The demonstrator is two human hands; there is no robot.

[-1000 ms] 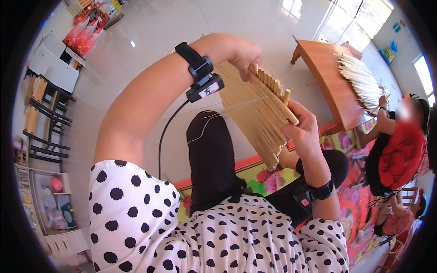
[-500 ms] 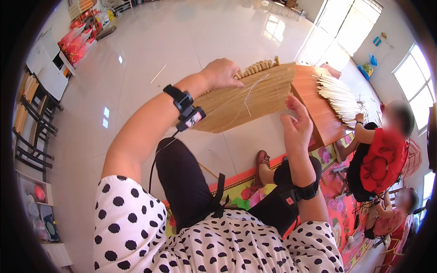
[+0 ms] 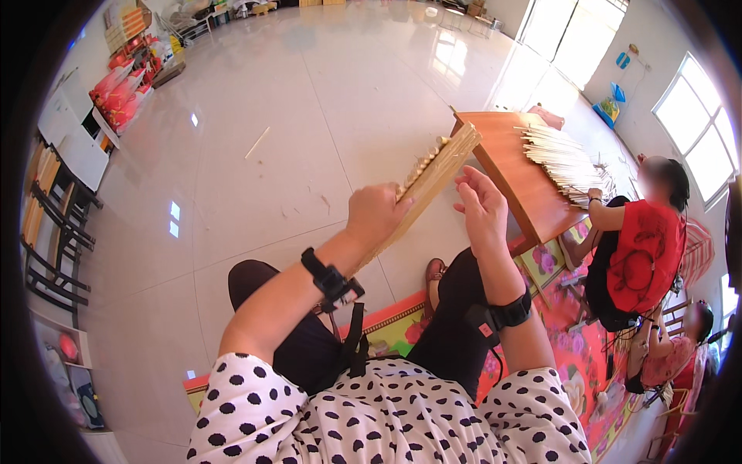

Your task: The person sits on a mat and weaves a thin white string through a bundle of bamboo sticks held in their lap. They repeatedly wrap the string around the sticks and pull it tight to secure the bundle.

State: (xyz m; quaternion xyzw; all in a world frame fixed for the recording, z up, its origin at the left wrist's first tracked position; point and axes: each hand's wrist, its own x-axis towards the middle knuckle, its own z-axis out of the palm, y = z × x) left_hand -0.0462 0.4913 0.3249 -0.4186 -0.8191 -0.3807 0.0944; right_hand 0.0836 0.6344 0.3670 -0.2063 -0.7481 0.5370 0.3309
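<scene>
A flat, straw-coloured panel of stalks (image 3: 444, 168) is held up in front of me, tilted and seen nearly edge-on. Rounded knobs line its upper left edge. My left hand (image 3: 377, 215) is wrapped around that edge near the lower end, and the forearm hides part of the panel. To the right of the panel is my right hand (image 3: 483, 207), raised with its fingers apart and slightly curled. It holds nothing and appears apart from the panel.
On the right stands a wooden table (image 3: 506, 166) with a spread of pale stalks (image 3: 560, 162). A co-worker in a red top (image 3: 649, 240) reaches onto it; another person (image 3: 668, 344) sits farther back. A thin stick (image 3: 256, 143) lies on the tiled floor. A floral mat (image 3: 568, 340) lies beneath.
The panel has turned from showing its broad face to nearly edge-on, its lower end coming closer to me. My left hand has moved down with it; my right hand has shifted slightly left.
</scene>
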